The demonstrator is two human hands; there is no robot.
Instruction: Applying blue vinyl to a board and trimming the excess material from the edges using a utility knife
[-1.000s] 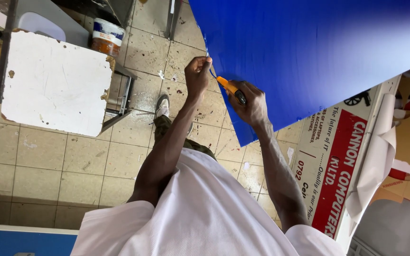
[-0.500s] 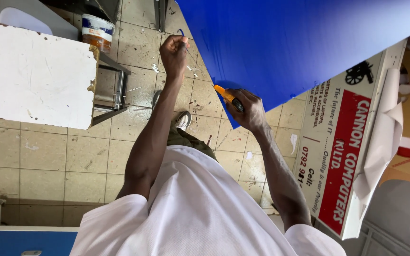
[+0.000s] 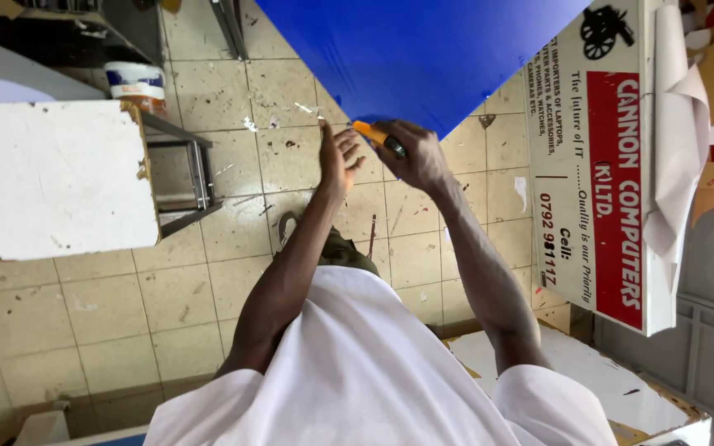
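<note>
A large blue sheet (image 3: 423, 49) fills the top middle of the view, its pointed corner hanging down toward my hands. My right hand (image 3: 416, 157) is closed around an orange utility knife (image 3: 373, 134) held right at that corner. My left hand (image 3: 336, 158) is just to the left of it, upright with its fingers apart and holding nothing, close to the knife's tip. My white shirt (image 3: 357, 372) fills the bottom of the view.
A white square board (image 3: 55, 177) rests on a metal frame (image 3: 196, 173) at the left, with a plastic tub (image 3: 136, 83) behind it. A white and red printed sign (image 3: 601, 165) leans at the right beside crumpled paper (image 3: 675, 165). Tiled floor (image 3: 117, 306) lies below.
My left hand has come down from the blue sheet's edge to sit beside my right hand, fingers apart. The right hand keeps the knife at the sheet's corner.
</note>
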